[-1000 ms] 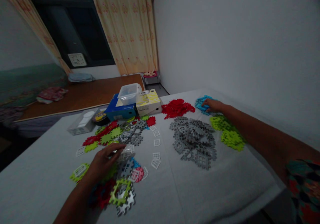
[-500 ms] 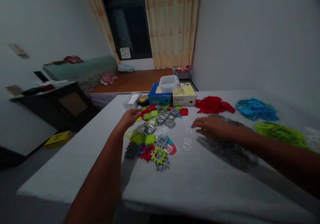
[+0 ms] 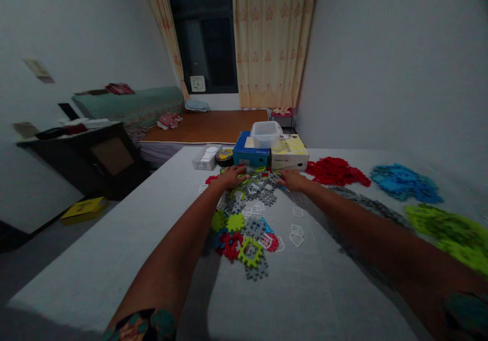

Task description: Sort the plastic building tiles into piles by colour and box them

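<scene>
My left hand reaches over the far left of the mixed pile, its fingers stretched onto the pieces. At the pile's far right edge, my right hand lies with fingers apart against grey pieces. Neither hand visibly holds anything. The pile is of flat, notched plastic building pieces: a lime green square, red pieces, a lime green ring and a grey piece. Several white lattice pieces lie to the right of it. My left forearm covers part of the pile.
Sorted heaps of red pieces, blue pieces, lime green pieces and grey pieces line the right side. Behind the pile stand a blue box, a cream box, a clear tub and a black round container.
My right hand has moved left and away from me to the pile's far edge. My left hand has shifted right onto the pile and its fingers have spread. The camera view has shifted slightly.
</scene>
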`<state>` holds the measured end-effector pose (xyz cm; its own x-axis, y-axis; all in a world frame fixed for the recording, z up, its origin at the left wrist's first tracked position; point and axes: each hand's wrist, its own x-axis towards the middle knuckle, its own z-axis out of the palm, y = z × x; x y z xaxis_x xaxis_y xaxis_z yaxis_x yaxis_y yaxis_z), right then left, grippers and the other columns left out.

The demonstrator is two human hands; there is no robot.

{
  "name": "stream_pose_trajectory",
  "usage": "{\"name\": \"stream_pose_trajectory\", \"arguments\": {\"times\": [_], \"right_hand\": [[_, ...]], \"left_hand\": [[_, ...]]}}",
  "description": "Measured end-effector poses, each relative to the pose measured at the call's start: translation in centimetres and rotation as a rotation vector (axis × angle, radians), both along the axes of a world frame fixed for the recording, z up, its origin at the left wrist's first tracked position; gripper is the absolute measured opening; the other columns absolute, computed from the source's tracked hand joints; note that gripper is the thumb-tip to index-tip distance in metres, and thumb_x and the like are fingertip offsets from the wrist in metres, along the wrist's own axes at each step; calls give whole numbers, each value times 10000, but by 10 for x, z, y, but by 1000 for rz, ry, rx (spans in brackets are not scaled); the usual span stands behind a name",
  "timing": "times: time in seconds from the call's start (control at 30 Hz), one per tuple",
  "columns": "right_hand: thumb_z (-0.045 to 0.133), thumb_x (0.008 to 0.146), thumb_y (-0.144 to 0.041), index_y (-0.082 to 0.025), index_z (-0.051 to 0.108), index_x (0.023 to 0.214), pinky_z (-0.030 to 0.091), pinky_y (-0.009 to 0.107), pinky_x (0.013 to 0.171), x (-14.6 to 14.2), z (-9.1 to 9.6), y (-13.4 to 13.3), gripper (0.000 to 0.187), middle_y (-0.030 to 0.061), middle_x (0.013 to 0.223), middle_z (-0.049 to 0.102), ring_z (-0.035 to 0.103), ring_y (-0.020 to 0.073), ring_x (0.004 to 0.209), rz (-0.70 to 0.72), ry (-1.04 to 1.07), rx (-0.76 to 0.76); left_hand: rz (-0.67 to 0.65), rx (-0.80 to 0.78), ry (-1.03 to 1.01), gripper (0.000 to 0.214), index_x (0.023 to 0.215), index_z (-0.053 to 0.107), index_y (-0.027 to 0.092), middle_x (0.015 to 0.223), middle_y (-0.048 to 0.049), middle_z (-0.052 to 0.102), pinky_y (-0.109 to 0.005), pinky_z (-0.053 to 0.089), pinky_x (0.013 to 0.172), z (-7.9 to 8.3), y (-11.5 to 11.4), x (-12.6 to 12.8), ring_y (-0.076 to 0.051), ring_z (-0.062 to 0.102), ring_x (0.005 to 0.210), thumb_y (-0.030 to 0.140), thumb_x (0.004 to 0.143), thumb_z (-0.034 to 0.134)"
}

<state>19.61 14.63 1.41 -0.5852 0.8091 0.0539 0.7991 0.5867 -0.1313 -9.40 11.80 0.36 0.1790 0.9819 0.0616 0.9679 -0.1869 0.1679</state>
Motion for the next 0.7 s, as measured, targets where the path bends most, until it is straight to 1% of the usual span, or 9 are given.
{"name": "stream_pose_trajectory", "arguments": {"times": [0.1,0.17,0.23,0.3,0.4,0.5,0.57,0.63,0.7], "right_hand": [[533,928,-520,-271,528,1389,420,501,1009,-13,-15,6,524,136,1392,570,548,319,1223,-18,44,-41],[587,895,-509,-269,529,1395,426,530,993,-17,-19,2,558,146,1435,531,537,345,1236,-6,55,-60],[671,848,-401,-239,570,1360,412,499,1022,-17,-20,-6,546,143,1418,550,537,331,1245,88,85,-88],[715,795,-263,-217,633,1278,409,428,1040,-12,-18,-16,492,116,1336,622,570,286,1215,233,146,-132],[685,760,-145,-220,704,1141,456,361,977,-3,-11,-34,389,62,1199,699,633,237,1107,387,239,-225],[623,796,-145,-222,723,1098,484,341,932,0,-1,-46,327,35,1117,730,665,208,1029,456,330,-333],[582,842,-174,-213,724,1097,496,335,918,-3,5,-44,295,34,1092,739,677,196,997,450,415,-379],[539,871,-167,-200,730,1075,499,329,916,-11,10,-35,280,42,1082,742,679,192,993,389,472,-341],[520,883,-149,-204,730,1075,494,335,927,-24,10,-21,290,48,1095,740,673,203,1017,299,442,-243]], "left_hand": [[-47,-22,3,645,1423,509,275,1440,-129,532,-488,341,1092,-2,-4,4,-340,469,1313,543,841,584],[-170,-35,-3,584,1370,575,260,1381,-126,576,-457,365,1083,0,-14,1,-325,507,1271,436,817,641],[-340,-41,-40,453,1252,675,229,1304,-124,627,-418,388,1073,3,-30,-4,-295,552,1222,311,808,643],[-472,-46,-120,331,1116,743,218,1223,-113,675,-384,417,1052,8,-51,-8,-262,592,1171,230,813,612],[-550,-104,-271,261,1038,763,232,1097,-81,737,-351,475,987,17,-86,-11,-227,649,1075,225,843,589],[-496,-169,-399,253,1055,752,251,1080,-58,756,-340,512,931,29,-113,-19,-206,683,1014,298,866,590],[-383,-138,-448,271,1059,746,253,1108,-56,753,-355,512,939,35,-122,-32,-205,687,1015,351,872,576],[-221,-59,-457,306,1065,742,248,1143,-61,744,-387,496,975,37,-123,-51,-223,675,1061,392,864,561],[-47,23,-444,347,1086,736,233,1198,-72,724,-417,482,999,32,-116,-71,-251,648,1130,403,847,550]]}}
